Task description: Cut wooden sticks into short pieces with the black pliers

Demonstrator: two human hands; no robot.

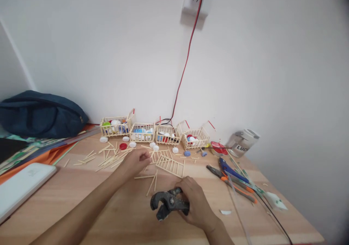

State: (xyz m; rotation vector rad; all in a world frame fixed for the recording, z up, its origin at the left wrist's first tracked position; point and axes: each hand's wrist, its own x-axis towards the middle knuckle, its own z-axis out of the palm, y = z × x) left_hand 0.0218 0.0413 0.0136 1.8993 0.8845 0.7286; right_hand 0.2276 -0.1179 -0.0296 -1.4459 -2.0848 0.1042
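My right hand (195, 203) is wrapped round the handles of black pliers-like cutters (170, 201), whose jaws are apart and point left over the wooden table. My left hand (137, 160) is curled, fingertips together, beside flat ladder-like stick frames (170, 166); what it holds, if anything, is too small to make out. Loose wooden sticks (109, 161) lie left of and behind this hand. A few more sticks (152, 183) rest between the hand and the cutters. Small round caps, mostly white, and a red cap (123, 146) sit behind the sticks.
Small stick-built carts (195, 139) filled with caps line the wall. Pliers with orange handles (240, 190), a blue-handled tool (231, 170), a red dish (219, 148) and a clear container (242, 143) are at right. A white power bank (25, 187) and dark blue bag (43, 114) are at left.
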